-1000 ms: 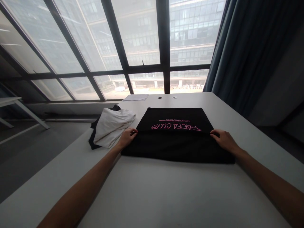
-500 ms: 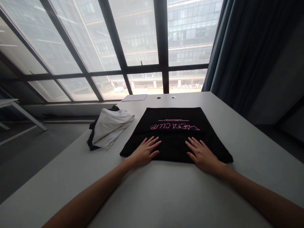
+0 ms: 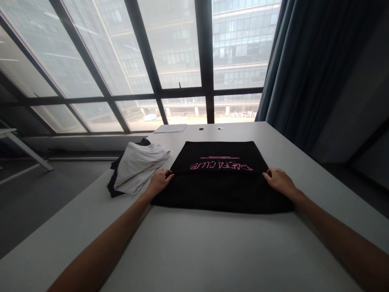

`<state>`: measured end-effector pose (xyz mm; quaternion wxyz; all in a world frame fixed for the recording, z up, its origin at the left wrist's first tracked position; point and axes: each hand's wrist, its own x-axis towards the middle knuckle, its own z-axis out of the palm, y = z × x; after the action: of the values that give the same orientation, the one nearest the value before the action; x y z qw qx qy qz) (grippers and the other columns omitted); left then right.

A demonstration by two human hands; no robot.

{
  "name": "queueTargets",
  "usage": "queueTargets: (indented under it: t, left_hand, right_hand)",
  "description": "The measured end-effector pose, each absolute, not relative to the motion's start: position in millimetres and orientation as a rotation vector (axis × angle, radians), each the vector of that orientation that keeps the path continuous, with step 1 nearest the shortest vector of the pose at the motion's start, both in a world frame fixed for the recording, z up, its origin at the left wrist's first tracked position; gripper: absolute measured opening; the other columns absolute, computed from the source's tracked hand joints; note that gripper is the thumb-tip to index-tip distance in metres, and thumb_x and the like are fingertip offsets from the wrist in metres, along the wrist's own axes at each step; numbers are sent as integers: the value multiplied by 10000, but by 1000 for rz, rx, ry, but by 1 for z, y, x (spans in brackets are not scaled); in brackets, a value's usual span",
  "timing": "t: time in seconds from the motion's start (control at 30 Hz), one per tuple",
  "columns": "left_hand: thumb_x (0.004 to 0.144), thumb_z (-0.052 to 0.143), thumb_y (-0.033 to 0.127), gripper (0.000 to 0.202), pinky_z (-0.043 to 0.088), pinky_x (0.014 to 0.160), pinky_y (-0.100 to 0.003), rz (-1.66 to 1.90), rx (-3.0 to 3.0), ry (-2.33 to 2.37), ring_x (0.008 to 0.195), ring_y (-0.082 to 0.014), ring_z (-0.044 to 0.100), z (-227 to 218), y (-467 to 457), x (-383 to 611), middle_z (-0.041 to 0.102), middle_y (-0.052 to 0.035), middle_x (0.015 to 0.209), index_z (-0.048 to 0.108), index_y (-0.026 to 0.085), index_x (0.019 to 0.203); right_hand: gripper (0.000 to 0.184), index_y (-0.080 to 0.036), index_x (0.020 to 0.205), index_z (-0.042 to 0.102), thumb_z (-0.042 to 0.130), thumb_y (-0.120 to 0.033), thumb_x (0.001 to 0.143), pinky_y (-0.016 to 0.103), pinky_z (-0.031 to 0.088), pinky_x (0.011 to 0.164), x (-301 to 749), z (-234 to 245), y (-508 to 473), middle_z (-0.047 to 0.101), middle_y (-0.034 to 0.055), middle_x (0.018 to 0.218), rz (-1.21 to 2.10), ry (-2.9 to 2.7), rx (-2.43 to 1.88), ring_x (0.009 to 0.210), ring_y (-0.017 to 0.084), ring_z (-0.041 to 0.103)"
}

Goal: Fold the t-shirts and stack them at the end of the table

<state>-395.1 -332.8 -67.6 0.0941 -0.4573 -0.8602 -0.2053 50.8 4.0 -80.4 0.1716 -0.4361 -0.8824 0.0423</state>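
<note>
The black garment [image 3: 223,192] lies widest crosswise between the left hand [image 3: 161,181] and the right hand [image 3: 280,181], neither nearer, each pinching its own side edge.

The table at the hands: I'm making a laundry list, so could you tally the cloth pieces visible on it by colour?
Black or dark: 2 (the printed black cloth and the dark cloth partly under the white one)
White: 1 (the white cloth)
Total: 3 in view
</note>
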Motion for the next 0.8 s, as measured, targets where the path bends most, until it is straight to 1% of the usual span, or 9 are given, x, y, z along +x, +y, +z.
queueTargets:
  t: [0.1, 0.17, 0.23, 0.33, 0.5, 0.6, 0.7, 0.73, 0.8]
  left_hand:
    - [804, 605, 425, 229, 503, 838, -360, -696, -1386, -2561, 866, -259, 653, -64, -327, -400, 687, -77, 871, 692, 217, 838]
    - [792, 593, 434, 229, 505, 795, -352, -781, -1425, -2591, 812, -252, 660, -57, -322, -403, 702, -69, 839, 662, 217, 809]
    - [784, 580, 462, 253, 506, 765, -349, -849, -1459, -2612, 786, -254, 668, -50, -318, -406, 717, -65, 814, 642, 217, 795]
    - [782, 570, 514, 318, 506, 760, -347, -929, -1470, -2583, 810, -262, 678, -39, -315, -409, 732, -70, 836, 642, 206, 820]
    - [812, 548, 543, 394, 512, 779, -339, -1104, -1349, -2517, 860, -266, 698, -36, -312, -411, 739, -82, 884, 657, 179, 915]
    - [816, 547, 500, 343, 512, 783, -342, -1050, -1271, -2543, 859, -268, 702, -48, -307, -411, 737, -87, 883, 653, 186, 905]
    - [805, 571, 447, 264, 514, 780, -343, -947, -1265, -2605, 856, -272, 704, -60, -304, -413, 738, -90, 870, 648, 200, 858]
    - [804, 582, 436, 255, 516, 780, -345, -933, -1272, -2617, 849, -271, 706, -62, -304, -413, 739, -90, 880, 651, 200, 871]
    - [824, 584, 422, 280, 522, 801, -359, -914, -1301, -2595, 850, -269, 705, -60, -305, -411, 740, -97, 950, 664, 193, 965]
  right_hand:
    - [278, -198, 863, 672, 521, -423, 925, 383, 473, 755, 51, -83, 5, 702, 131, 936, 140, -2553, -1224, 886, 275, 655]
    - [235, -208, 868, 660, 522, -391, 922, 414, 456, 772, 51, -79, 1, 705, 132, 987, 127, -2571, -1239, 939, 301, 648]
    - [205, -218, 862, 647, 517, -366, 919, 455, 431, 808, 51, -73, -4, 713, 116, 973, 129, -2559, -1270, 950, 314, 646]
    - [187, -223, 857, 624, 503, -351, 921, 484, 381, 867, 53, -63, -7, 723, 81, 888, 180, -2503, -1257, 895, 292, 656]
    - [230, -225, 870, 607, 468, -399, 926, 443, 343, 869, 56, -52, 1, 726, 66, 877, 193, -2356, -1117, 885, 276, 649]
    - [252, -225, 876, 615, 465, -420, 930, 436, 347, 870, 51, -54, 8, 724, 66, 881, 205, -2310, -1130, 894, 280, 648]
    - [218, -225, 888, 631, 486, -382, 931, 447, 366, 884, 44, -64, 12, 727, 66, 905, 242, -2413, -1157, 916, 279, 649]
    - [200, -223, 894, 639, 502, -365, 926, 453, 377, 882, 42, -67, 13, 727, 73, 931, 242, -2460, -1178, 935, 285, 646]
    - [195, -213, 925, 663, 527, -353, 921, 466, 405, 867, 39, -70, 11, 717, 108, 1010, 186, -2524, -1227, 988, 311, 633]
